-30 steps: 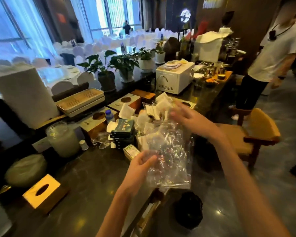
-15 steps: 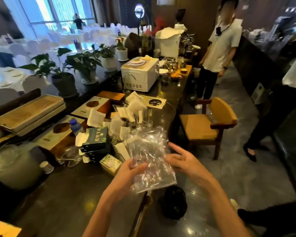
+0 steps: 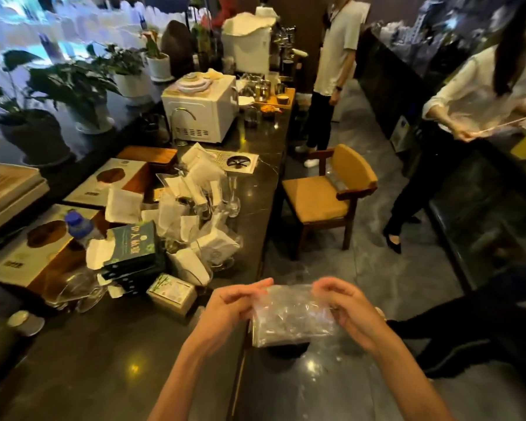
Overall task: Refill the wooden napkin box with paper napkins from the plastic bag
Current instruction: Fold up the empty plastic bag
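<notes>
A clear, crumpled plastic bag (image 3: pixel 289 317) hangs between both hands, past the dark counter's right edge and over the floor. My left hand (image 3: pixel 231 302) pinches its upper left corner. My right hand (image 3: pixel 343 305) pinches its upper right corner. The bag looks see-through and no napkins show inside it. Wooden napkin boxes with oval slots (image 3: pixel 47 238) (image 3: pixel 113 177) lie on the counter at the left. White folded napkins (image 3: pixel 123 205) lie loose among glasses beside them.
The dark counter (image 3: pixel 104 354) carries a stack of green books (image 3: pixel 134 247), a small bamboo-print box (image 3: pixel 172 293), a water bottle (image 3: pixel 78 226), a white oven (image 3: pixel 199 112) and potted plants. A yellow chair (image 3: pixel 328 192) stands right of it. Two people stand beyond; a dark bin (image 3: pixel 289 349) sits below the bag.
The view has swung right and down. The bag has come lower and to the right, off the counter's edge, and my right hand now pinches its top corner instead of hovering beside it.
</notes>
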`<state>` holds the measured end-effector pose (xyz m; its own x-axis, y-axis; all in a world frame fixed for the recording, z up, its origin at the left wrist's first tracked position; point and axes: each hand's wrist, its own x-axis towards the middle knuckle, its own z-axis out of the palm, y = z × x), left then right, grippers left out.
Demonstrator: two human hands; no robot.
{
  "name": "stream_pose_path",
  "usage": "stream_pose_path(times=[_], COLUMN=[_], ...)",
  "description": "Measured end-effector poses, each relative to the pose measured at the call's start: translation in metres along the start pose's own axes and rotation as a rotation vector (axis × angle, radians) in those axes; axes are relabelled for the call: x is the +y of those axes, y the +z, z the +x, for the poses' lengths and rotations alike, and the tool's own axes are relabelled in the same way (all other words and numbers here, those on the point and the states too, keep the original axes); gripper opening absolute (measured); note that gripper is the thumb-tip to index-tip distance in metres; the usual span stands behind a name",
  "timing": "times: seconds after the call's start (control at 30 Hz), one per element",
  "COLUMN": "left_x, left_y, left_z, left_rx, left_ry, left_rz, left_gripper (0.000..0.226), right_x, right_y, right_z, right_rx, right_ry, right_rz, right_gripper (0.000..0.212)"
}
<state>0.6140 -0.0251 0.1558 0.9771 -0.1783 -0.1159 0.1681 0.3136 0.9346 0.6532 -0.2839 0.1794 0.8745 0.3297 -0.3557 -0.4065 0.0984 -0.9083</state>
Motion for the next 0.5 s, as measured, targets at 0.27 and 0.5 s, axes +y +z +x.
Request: stream_pose_path(times=[0.27, 0.5], left_x=[-0.029, -0.081], left_y=[0.001, 0.022], left_z=[0.020, 0.034], left_rx=[0.071, 0.014], left_ry=[-0.040, -0.391], left_rz=[0.100, 0.009], left_gripper=[0.032, 0.057], right_x=[0.009, 0.039], right_y=[-0.022, -0.058], right_z=[-0.003, 0.028], right_rx=[-0.195, -0.004], right_ry=[0.154, 0.178], right_rz=[-0.178, -0.149], right_gripper=[0.060, 0.049])
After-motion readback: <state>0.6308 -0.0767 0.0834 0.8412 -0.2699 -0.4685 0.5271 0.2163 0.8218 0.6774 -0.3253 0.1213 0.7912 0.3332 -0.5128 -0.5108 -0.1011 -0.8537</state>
